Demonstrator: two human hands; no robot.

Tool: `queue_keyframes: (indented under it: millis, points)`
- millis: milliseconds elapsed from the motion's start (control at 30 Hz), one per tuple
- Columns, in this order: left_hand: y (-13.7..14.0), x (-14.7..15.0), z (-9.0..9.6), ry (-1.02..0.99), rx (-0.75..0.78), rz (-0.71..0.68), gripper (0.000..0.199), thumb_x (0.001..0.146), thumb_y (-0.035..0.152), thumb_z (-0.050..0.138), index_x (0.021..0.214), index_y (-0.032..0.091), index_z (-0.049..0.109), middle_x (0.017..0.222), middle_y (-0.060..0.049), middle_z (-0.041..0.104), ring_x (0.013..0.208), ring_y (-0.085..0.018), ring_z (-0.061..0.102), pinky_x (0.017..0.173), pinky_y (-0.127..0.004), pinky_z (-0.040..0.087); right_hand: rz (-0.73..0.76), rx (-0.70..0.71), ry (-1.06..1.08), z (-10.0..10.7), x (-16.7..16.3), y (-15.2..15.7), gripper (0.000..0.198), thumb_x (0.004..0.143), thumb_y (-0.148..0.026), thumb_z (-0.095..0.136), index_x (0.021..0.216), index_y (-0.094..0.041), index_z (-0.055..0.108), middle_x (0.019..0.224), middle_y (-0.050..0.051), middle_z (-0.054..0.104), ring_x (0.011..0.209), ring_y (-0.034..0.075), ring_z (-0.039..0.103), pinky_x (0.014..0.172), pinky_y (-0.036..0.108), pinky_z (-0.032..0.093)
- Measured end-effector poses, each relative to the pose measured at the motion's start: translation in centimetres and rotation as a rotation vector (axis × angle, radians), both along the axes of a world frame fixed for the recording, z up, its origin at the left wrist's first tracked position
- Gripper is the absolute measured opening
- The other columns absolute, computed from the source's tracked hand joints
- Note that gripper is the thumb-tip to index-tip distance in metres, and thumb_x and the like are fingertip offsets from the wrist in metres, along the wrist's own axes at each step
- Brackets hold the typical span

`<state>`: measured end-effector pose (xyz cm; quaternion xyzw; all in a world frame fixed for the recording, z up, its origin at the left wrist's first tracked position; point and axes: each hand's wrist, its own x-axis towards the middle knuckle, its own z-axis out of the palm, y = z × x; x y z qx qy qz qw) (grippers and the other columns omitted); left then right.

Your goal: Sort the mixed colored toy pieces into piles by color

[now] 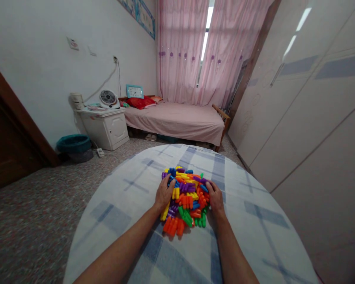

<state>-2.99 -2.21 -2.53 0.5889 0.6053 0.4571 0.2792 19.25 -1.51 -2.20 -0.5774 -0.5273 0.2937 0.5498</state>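
Note:
A loose heap of plastic building blocks (187,202) with rounded pegs, in orange, yellow, green, purple and blue, lies in the middle of the round table. At the heap's left side, my left hand (165,192) has its thumb and fingers closed around a blue building block (172,180). On the opposite side, my right hand (215,198) pinches the end of a purple building block (200,180); the fingertips are partly hidden. Orange blocks (174,227) and green blocks (185,216) lie at the near edge of the pile, between my forearms.
A blue-and-white checked cloth (112,236) covers the table. Beyond it stand a bed (177,116) with a pink sheet and a white bedside cabinet (118,130) carrying a small fan (109,97). A lined bin (75,146) is at left, a tall wardrobe (301,118) at right.

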Motion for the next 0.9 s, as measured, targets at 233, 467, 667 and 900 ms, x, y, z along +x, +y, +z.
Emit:
queue_keyframes:
  millis: [233, 467, 667, 900]
  points:
    - [0.8, 0.9, -0.6, -0.017, 0.044, -0.007, 0.052, 0.092, 0.043, 0.029, 0.131, 0.013, 0.046, 0.140, -0.012, 0.045, 0.132, -0.020, 0.037, 0.113, -0.036, 0.023, 0.082, 0.071, -0.058, 3.0, -3.5, -0.5, 0.037, 0.077, -0.044, 0.048, 0.092, -0.016, 0.068, 0.093, 0.006, 0.069, 0.089, 0.021, 0.061, 0.083, 0.033, 0.045]
    - [0.4, 1.1, -0.8, -0.253, 0.059, 0.004, 0.057, 0.093, 0.043, 0.025, 0.132, 0.007, 0.044, 0.143, -0.016, 0.040, 0.136, -0.019, 0.032, 0.114, -0.034, 0.020, 0.325, 0.134, -0.145, 5.8, -8.5, -1.7, 0.032, 0.082, -0.039, 0.050, 0.103, -0.021, 0.066, 0.105, 0.004, 0.068, 0.098, 0.019, 0.060, 0.091, 0.033, 0.043]
    - [-2.3, -1.0, -0.2, -0.208, 0.136, 0.006, 0.056, 0.092, 0.048, 0.027, 0.133, 0.014, 0.044, 0.139, -0.013, 0.045, 0.132, -0.021, 0.038, 0.113, -0.040, 0.025, 0.058, 0.152, -0.171, 4.1, -4.1, -4.3, 0.042, 0.085, -0.043, 0.042, 0.111, -0.017, 0.061, 0.115, 0.009, 0.063, 0.110, 0.021, 0.055, 0.099, 0.038, 0.038]
    - [-11.2, -3.1, -0.7, 0.545, 0.384, -0.284, 0.084, 0.073, 0.061, 0.058, 0.144, 0.027, 0.027, 0.151, -0.011, 0.025, 0.139, -0.034, 0.020, 0.110, -0.056, 0.022, -0.269, -0.021, -0.411, -2.1, 1.8, -7.1, 0.061, 0.083, -0.049, 0.033, 0.122, -0.007, 0.054, 0.123, 0.019, 0.055, 0.117, 0.029, 0.049, 0.101, 0.046, 0.034]
